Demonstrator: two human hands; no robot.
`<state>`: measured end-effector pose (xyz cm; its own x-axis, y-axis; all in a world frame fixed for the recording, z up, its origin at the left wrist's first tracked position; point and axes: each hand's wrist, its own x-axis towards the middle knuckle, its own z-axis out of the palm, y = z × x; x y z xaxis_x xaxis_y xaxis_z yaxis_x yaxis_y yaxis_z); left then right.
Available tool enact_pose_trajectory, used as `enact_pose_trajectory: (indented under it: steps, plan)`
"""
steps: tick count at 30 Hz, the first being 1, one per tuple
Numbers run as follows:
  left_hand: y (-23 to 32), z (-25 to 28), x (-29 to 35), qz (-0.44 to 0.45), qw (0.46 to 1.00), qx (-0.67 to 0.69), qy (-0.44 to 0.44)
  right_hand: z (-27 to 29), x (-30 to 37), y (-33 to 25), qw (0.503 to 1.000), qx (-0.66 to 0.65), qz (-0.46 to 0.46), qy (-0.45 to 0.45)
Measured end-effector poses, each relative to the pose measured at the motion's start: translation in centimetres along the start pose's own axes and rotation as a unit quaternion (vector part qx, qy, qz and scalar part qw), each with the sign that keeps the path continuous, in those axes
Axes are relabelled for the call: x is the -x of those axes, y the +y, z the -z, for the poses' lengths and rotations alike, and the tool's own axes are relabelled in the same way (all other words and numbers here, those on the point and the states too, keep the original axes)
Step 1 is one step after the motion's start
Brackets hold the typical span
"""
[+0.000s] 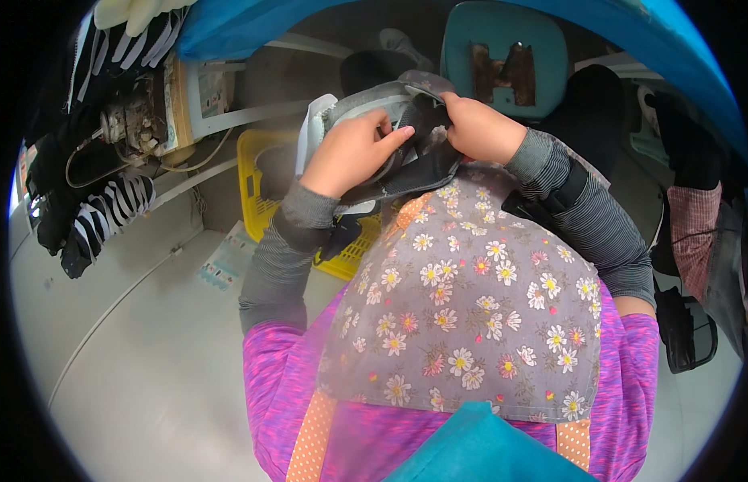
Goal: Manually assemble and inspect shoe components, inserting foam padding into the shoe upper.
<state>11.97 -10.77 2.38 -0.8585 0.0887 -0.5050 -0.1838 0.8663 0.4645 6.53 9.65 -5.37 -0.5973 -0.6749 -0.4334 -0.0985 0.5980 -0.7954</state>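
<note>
A black and grey fabric piece [414, 177], partly mesh-like, is bunched up in front of my apron; its exact kind is unclear. My left hand [350, 153] is closed on its left part, with the thumb pointing right across the dark opening. At the piece's right edge, my right hand [480, 128] grips the cloth between thumb and curled fingers. A stiff whitish part [314, 128] sticks out beside my left hand. The fingertips under the cloth are hidden.
Below the fabric stands a yellow plastic basket [252, 181] with dark material inside. A teal stool [462, 60] bearing a rusty metal piece [502, 76] is ahead. Machinery [137, 120] and black-and-white striped bundles [113, 213] are at the left; a person's checked sleeve [694, 233] is at the right.
</note>
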Motion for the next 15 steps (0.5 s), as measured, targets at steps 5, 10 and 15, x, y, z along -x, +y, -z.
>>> enact_pose_trajectory:
  steps: [5,10,15]
  plan:
    - [-2.4,-0.3,-2.1,-0.042,0.993,0.059,-0.096,0.6,0.5,-1.0,1.000,0.022,0.010,-0.016]
    - [1.5,2.4,-1.6,-0.174,0.965,-0.128,0.148,0.1,0.1,1.2,0.994,0.055,0.085,0.035]
    - [-0.4,2.2,-2.5,-0.196,0.939,-0.232,0.163,1.8,0.5,-1.0,0.993,-0.060,-0.027,-0.098]
